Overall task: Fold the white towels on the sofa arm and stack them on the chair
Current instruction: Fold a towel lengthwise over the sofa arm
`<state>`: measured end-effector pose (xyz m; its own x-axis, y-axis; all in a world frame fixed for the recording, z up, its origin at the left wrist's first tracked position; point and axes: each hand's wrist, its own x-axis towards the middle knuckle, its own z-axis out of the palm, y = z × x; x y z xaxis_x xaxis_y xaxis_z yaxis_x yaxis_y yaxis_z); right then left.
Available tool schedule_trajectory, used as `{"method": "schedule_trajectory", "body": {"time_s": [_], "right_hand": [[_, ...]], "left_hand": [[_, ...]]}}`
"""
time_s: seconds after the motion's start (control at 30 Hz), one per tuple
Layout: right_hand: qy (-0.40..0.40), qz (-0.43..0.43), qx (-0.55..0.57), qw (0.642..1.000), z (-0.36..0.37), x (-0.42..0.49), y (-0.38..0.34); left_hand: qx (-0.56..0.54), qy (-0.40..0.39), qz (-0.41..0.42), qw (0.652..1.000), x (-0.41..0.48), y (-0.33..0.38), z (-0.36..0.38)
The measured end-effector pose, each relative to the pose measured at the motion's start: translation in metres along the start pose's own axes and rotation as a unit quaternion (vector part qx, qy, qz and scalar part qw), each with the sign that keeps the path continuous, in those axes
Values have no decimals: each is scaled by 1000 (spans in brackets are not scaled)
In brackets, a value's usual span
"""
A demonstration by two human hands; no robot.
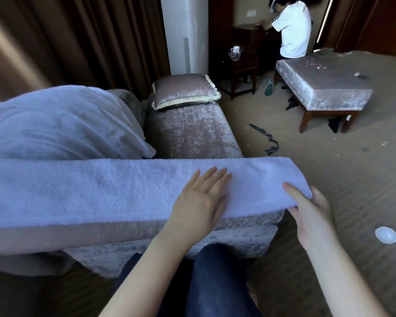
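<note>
A long folded white towel (114,188) lies along the sofa arm (128,227) across the middle of the frame. The left hand (199,197) rests flat on it, fingers straight. The right hand (313,216) pinches the towel's right end, thumb on top, fingers beneath. A second towel (55,124) lies heaped at upper left, beside a cushion (183,90). An upholstered stool (325,81) stands at upper right.

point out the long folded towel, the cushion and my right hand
long folded towel (101,191), head view, middle of its top face
cushion (183,90), head view, centre of its top
right hand (311,216), head view, middle of the hand at the towel's end
</note>
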<state>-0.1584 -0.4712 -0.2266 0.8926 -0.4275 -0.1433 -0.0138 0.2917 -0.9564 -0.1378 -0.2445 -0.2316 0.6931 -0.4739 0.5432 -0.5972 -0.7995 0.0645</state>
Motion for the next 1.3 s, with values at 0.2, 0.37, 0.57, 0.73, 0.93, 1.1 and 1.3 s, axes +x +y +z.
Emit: {"method": "schedule_trajectory", "body": {"time_s": [0.2,0.37,0.57,0.73,0.93,1.1,1.3], "right_hand": [[4,9,161,987,21,-10,7],[1,-69,95,993,34,-19,18],[-81,-388,-166,903,76,-49,22],[-108,-546,-299,775,106,-67,35],[40,-447,-261,855,99,-68,57],[69,-235,-117,962,112,-76,62],[60,-238,-117,962,138,-77,60]], "left_hand": [[31,-36,10,999,3,7,40],[-229,-52,-103,966,11,10,15],[-527,59,-356,770,25,3,-60],[-286,70,-357,887,23,-9,-79],[-400,82,-372,834,21,-19,-87],[-506,59,-365,779,30,-21,-93],[-560,105,-343,747,42,-35,-126]]}}
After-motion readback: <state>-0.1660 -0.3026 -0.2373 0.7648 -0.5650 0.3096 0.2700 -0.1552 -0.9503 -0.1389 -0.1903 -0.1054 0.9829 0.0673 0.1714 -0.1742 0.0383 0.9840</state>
